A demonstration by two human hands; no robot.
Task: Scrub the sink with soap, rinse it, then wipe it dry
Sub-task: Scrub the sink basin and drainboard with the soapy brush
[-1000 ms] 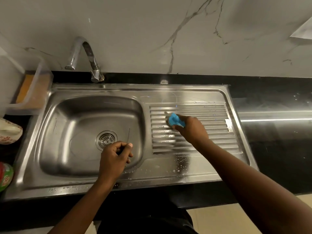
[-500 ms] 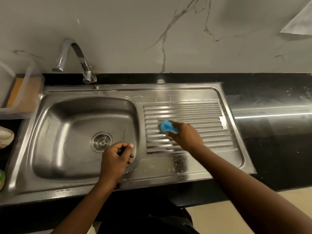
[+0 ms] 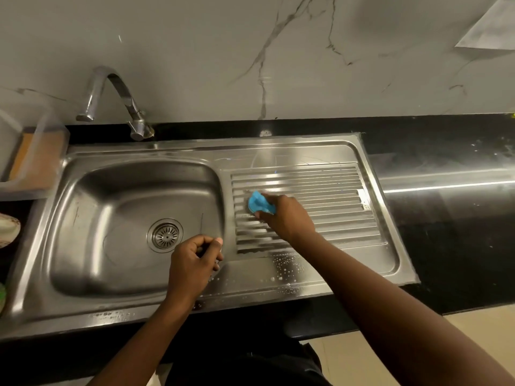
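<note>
A stainless steel sink with a round drain sits in a black counter, its ribbed drainboard to the right. My right hand grips a blue scrubber and presses it on the left part of the drainboard, where soapy smears lie on the ribs. My left hand hovers over the sink's front right corner, fingers curled, holding nothing I can see. Foam bubbles dot the flat steel in front of the drainboard.
A curved chrome tap stands behind the basin. A clear plastic tub with something orange inside sits at the left, with patterned items below it at the frame edge. Black counter stretches right, a marble wall behind.
My right hand with the blue scrubber has slid slightly left along the drainboard ribs. My left hand stays over the sink's front right corner. The camera has shifted a little.
</note>
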